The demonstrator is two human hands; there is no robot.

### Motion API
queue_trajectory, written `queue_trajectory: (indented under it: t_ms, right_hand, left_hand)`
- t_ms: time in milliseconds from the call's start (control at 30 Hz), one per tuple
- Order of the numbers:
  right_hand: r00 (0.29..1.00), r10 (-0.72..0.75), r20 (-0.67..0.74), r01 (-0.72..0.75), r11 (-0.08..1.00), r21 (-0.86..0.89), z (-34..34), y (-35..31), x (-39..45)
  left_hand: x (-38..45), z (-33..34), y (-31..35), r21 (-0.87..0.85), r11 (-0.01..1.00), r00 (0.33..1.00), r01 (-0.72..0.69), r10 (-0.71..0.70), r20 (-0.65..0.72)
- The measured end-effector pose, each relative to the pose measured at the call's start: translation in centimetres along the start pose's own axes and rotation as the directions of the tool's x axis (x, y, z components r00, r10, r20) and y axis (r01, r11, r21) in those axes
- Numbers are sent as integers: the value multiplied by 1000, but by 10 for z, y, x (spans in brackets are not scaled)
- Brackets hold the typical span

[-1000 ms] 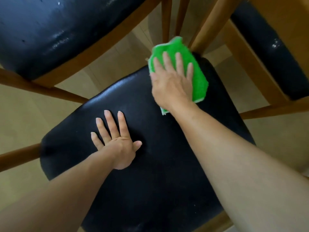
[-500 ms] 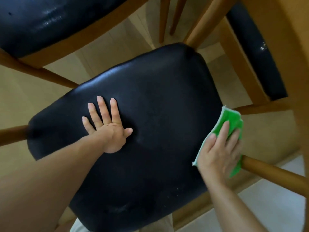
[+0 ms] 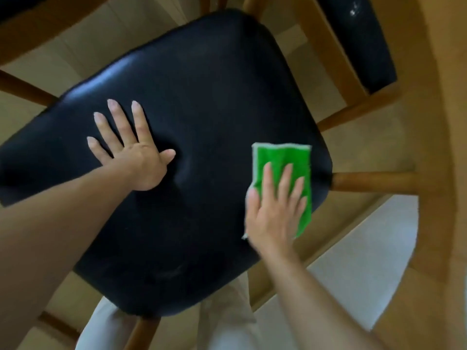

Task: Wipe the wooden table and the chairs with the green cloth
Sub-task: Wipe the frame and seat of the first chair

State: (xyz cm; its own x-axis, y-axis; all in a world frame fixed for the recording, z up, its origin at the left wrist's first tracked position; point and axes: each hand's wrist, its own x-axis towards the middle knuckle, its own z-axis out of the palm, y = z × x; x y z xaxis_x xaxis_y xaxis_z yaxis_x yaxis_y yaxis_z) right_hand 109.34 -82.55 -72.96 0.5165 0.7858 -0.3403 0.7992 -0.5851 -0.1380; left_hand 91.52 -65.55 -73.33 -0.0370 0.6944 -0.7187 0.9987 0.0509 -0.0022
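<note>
Green cloth [image 3: 283,164] flat on right part of black chair seat [image 3: 192,102], near its right edge; long axis near to far, far short edge free. Right hand [image 3: 274,213] pressing cloth with straight fingers, covering its near half. Left hand [image 3: 137,154] spread wide, flat on left part of seat. Second chair [image 3: 364,44] at far right, cut off by frame edge. Seat's wooden rail [image 3: 374,183] projecting right. Whole view blurred.
</note>
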Motion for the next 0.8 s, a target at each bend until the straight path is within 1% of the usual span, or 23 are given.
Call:
queue_trajectory:
  t_ms: [33, 100, 167, 200, 267, 300, 333, 367, 400, 433, 467, 500, 533, 600, 633, 667, 733, 800]
  right_hand:
    - [997, 81, -17, -81, 996, 23, -8, 16, 21]
    - [983, 182, -18, -179, 979, 94, -18, 36, 42]
    - [950, 312, -24, -303, 936, 178, -9, 35, 28]
    - [916, 400, -14, -387, 894, 227, 1, 25, 9]
    - [845, 529, 74, -524, 794, 307, 22, -13, -41]
    - [820, 555, 138, -568, 762, 311, 31, -36, -66]
    - [807, 558, 192, -590, 751, 296, 39, -55, -90]
    - [807, 544, 232, -590, 761, 269, 46, -70, -111]
    - [819, 503, 276, -564, 793, 230, 50, -81, -129]
    - [844, 429, 322, -502, 843, 192, 52, -87, -144]
    - [881, 330, 340, -403, 900, 170, 51, -91, -156]
    - [916, 236, 326, -295, 944, 146, 47, -90, -161]
    - [946, 152, 286, -195, 973, 127, 42, -85, -154]
    - [980, 19, 198, -38, 995, 91, 29, -62, -112]
    - [988, -18, 156, 9, 998, 58, 22, -45, -82]
    - [993, -28, 113, 26, 999, 20, 15, -27, -49]
    - [998, -7, 57, 10, 999, -47, 0, -3, 3]
    - [999, 18, 42, -15, 997, -78, 1, -7, 11]
  left_hand:
    - [-1, -1, 0, -7, 1000, 1000, -7, 7, -14]
    - [-5, -4, -3, -36, 999, 996, -39, 36, -75]
    - [-15, -8, -4, -98, 991, 984, -96, 80, -160]
    - [-22, -9, -4, -138, 981, 974, -139, 110, -198]
    - [-38, -8, -3, -194, 954, 950, -229, 176, -257]
    - [-48, -6, -2, -205, 940, 938, -272, 211, -274]
    - [-58, -3, -2, -220, 926, 927, -307, 238, -290]
    - [-67, 0, -3, -246, 909, 915, -336, 254, -313]
    - [-74, 3, -5, -275, 888, 897, -368, 261, -357]
    - [-79, 4, -8, -297, 866, 872, -402, 263, -414]
    - [-82, 5, -12, -313, 850, 852, -424, 256, -458]
    - [-82, 6, -17, -326, 846, 847, -422, 240, -475]
    - [-81, 7, -23, -338, 852, 858, -399, 216, -466]
    - [-78, 9, -38, -388, 867, 903, -312, 143, -405]
    - [-76, 9, -45, -420, 870, 922, -260, 94, -376]
    - [-74, 8, -53, -450, 868, 932, -211, 41, -360]
    - [-68, 7, -66, -504, 852, 932, -139, -58, -357]
    - [-64, 6, -76, -562, 823, 930, -79, -143, -340]
